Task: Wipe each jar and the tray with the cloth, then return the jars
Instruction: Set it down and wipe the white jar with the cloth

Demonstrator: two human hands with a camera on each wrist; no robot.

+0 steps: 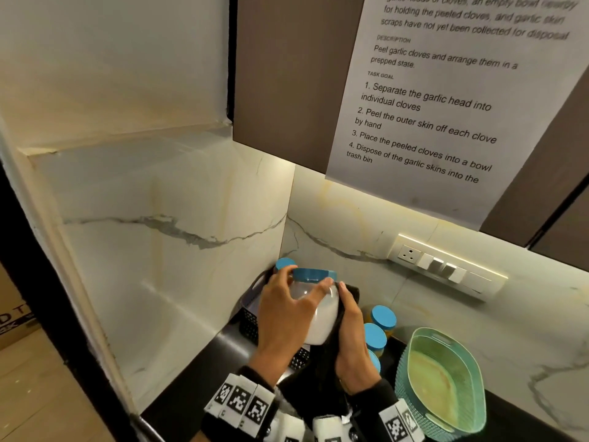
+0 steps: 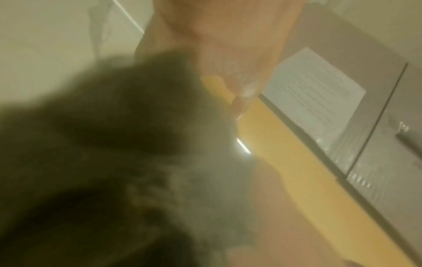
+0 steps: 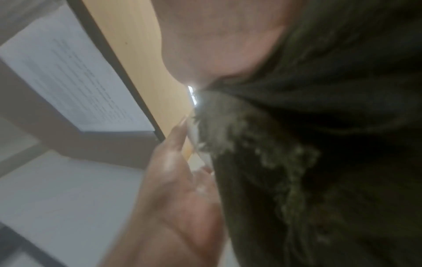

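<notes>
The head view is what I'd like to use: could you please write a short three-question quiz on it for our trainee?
1. True or false: the left hand grips the white jar with the blue lid.
2. Which hand presses the dark cloth against that jar? A) left B) right
3. Fill in: the green basket stands to the ____ of the hands.

Key: 1 true; 2 B, the right hand; 3 right.

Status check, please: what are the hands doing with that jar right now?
Left hand grips white jar, lifted. Right hand presses dark cloth against its side. Other blue-lidded jars wait beside; nothing in the way.
</notes>
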